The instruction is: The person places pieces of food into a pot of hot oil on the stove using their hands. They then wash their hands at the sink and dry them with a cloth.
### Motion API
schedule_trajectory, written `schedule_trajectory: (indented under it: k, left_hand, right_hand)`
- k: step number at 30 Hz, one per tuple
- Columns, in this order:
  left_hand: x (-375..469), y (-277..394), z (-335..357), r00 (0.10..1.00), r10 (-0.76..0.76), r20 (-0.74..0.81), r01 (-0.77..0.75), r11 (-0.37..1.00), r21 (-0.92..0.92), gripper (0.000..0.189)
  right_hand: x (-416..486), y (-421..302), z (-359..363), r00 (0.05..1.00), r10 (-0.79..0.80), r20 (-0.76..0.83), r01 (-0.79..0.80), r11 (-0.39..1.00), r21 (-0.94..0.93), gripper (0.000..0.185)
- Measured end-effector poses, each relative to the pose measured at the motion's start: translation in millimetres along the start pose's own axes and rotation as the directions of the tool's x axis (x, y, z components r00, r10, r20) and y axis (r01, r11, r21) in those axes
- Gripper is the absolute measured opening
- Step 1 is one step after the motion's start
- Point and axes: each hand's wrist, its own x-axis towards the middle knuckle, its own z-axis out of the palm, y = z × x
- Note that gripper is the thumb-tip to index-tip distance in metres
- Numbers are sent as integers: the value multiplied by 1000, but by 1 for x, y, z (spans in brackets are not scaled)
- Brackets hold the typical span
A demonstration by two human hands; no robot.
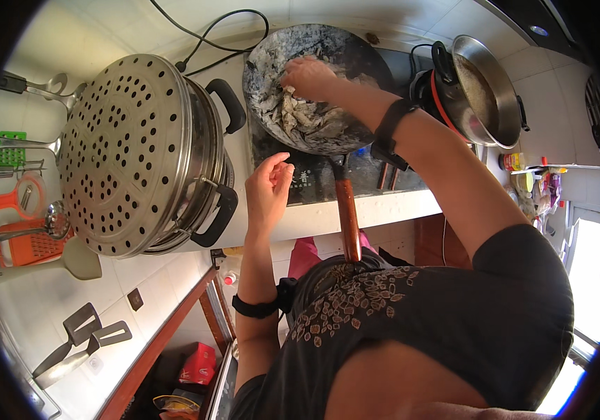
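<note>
A dark wok [331,42] with a whitish, floury coating on its inside stands on the black cooktop [307,189]. Pale, flour-dusted food pieces [300,116] are heaped in its lower part. My right hand [307,79] reaches down into the wok among these pieces; its fingertips are hidden, so its grip does not show. The wok's brown wooden handle [348,220] points towards my body. Left of the handle, my left hand [269,191] hovers by the cooktop's front edge, fingers loosely bent and apart, holding nothing.
A large metal steamer [121,142] with black handles stands close on the left. At the right is a steel pot [475,89] of brownish liquid. A black cable [210,39] loops behind. Utensils, including a grey spatula [82,258], hang on the left wall.
</note>
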Motion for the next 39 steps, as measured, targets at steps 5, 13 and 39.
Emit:
schedule_trajectory:
  k: [5, 13, 39]
  left_hand:
    - [2, -1, 1, 1000, -3, -16, 2, 999, -44, 21]
    - [19, 18, 9, 1000, 13, -25, -13, 1000, -10, 24]
    - [112, 96, 75, 939, -40, 342, 259, 736, -625, 44]
  right_hand:
    - [6, -3, 19, 978, -180, -104, 165, 976, -140, 20]
    - [2, 24, -4, 973, 192, -127, -169, 971, 172, 17]
    - [-125, 92, -115, 957, 243, -157, 82, 291, 953, 26]
